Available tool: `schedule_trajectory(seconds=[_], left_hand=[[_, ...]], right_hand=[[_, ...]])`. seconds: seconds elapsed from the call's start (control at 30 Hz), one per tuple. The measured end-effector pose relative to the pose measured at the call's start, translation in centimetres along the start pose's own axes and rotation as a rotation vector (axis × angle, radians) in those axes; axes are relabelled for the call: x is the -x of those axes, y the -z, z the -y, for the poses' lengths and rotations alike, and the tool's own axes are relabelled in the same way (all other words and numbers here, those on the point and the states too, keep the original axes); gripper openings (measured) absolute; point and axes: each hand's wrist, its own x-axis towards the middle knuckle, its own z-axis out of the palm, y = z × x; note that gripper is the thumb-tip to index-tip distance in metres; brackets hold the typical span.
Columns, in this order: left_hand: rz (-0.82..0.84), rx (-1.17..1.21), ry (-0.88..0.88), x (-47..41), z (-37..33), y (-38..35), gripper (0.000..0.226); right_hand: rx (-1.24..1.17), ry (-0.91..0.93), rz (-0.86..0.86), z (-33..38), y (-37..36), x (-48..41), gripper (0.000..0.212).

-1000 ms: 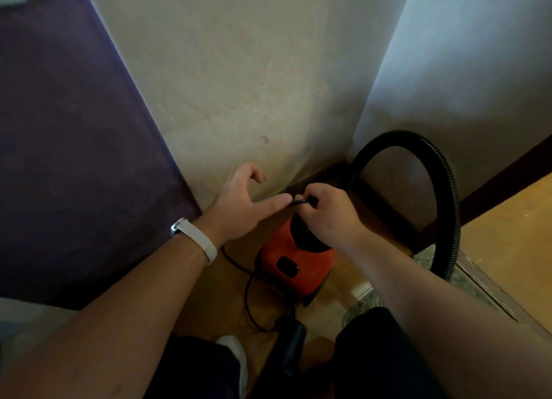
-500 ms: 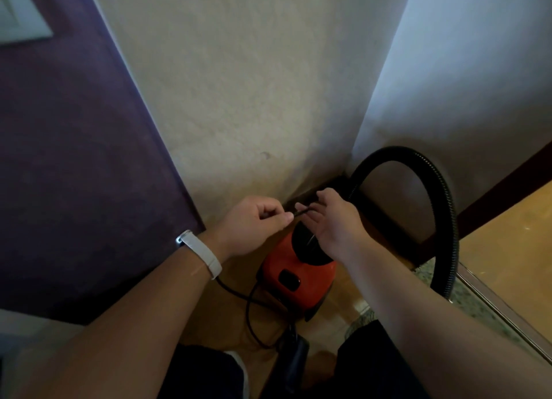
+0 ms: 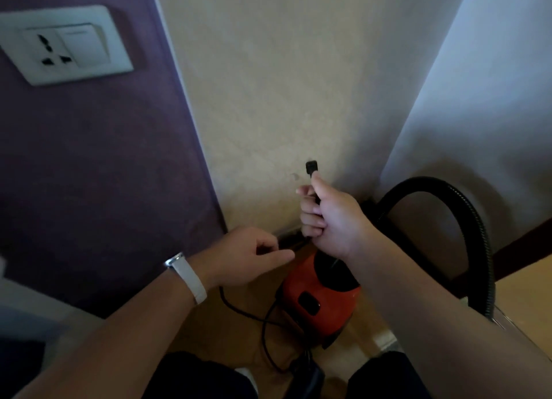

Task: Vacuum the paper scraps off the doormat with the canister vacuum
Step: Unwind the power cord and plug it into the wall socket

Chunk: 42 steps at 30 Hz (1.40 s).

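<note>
Head view: right hand (image 3: pixel 331 219) hides most of the plug (image 3: pixel 311 168).

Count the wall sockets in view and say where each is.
1. The wall socket sits upper left on the purple wall, next to a white switch. Others may lie outside the frame.

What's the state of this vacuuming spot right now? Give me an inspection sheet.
Surface: wooden floor; doormat and paper scraps not clearly seen.
Job's things: red canister vacuum on the floor in the corner; black hose arches at right.
Clutter: nothing seen.
Grips: right hand grips the plug, held up; left hand curled over the cord, hold unclear.
Cables: cord loops loose beside the vacuum.
Surroundings: wall socket on the purple wall, nothing plugged in.
</note>
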Motion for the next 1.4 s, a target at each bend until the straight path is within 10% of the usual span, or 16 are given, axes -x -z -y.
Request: schedule_trajectory(seconds=[0.17,0.63,1.07,1.4], left_hand=[[0.003,-0.202,0.202,6.2,5.5,4.5,0.062],[-0.679,-0.246,0.444,10.6,3.2,13.0,0.052],[-1.121,-0.414,0.378,14.4,2.0,19.3,0.055],[-1.022,-0.389,0.441,14.7,3.4,21.2,0.048]], right_hand=[[0.241,0.186,0.064,2.6,-3.8,0.7,0.036],[1.21,0.743,0.066,3.7,-15.6,0.5,0.038],[1.467,0.948,0.091,4.2,-27.1,1.9,0.033],[1.498,0.979,0.026,2.3,-28.8,-0.4,0.03]])
